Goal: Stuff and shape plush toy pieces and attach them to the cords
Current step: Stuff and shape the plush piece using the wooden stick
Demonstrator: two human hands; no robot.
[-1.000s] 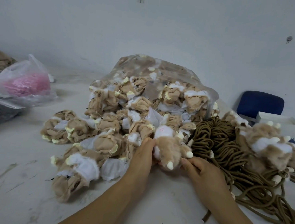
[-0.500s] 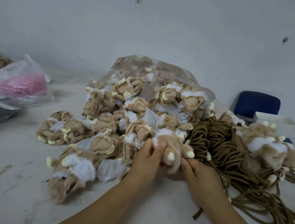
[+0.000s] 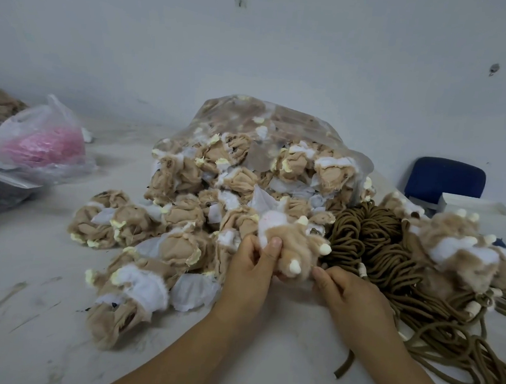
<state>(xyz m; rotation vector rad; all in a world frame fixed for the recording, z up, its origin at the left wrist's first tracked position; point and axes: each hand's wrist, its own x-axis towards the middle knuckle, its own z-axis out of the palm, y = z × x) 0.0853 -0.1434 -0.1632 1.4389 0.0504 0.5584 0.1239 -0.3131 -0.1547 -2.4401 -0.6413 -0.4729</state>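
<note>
Tan fur with a white patch and cream nubs covers the plush piece [image 3: 289, 250], which is held just above the pale, scuffed surface [image 3: 36, 310], in front of the heap and between the two hands; the left hand [image 3: 248, 271] has its grip closed on the piece's left side, with the thumb pressed on the fur near the white patch and the fingers curled behind it; the right hand [image 3: 349, 295] has its grip closed on the lower right edge, fingertips pinching the fur beneath a cream nub. Olive-brown cords [image 3: 372, 242] lie in a tangled coil just to the right of the held piece and trail toward the near right edge; one loose cord end [image 3: 343, 365] shows on the surface beside the right forearm. Fluffier tan-and-white pieces [image 3: 467, 250] sit on the cords at the far right. Behind the hands, limp tan and white pieces [image 3: 182, 216] are piled up — many spilling from a clear plastic bag [image 3: 282, 127] lying on its side; several rest loose on the surface to the left and front of it. Well apart at the far left, a thin plastic bag [image 3: 41, 145] holds something pink; at the right rear stand a blue chair [image 3: 445, 178] and a white box [image 3: 471, 204].
</note>
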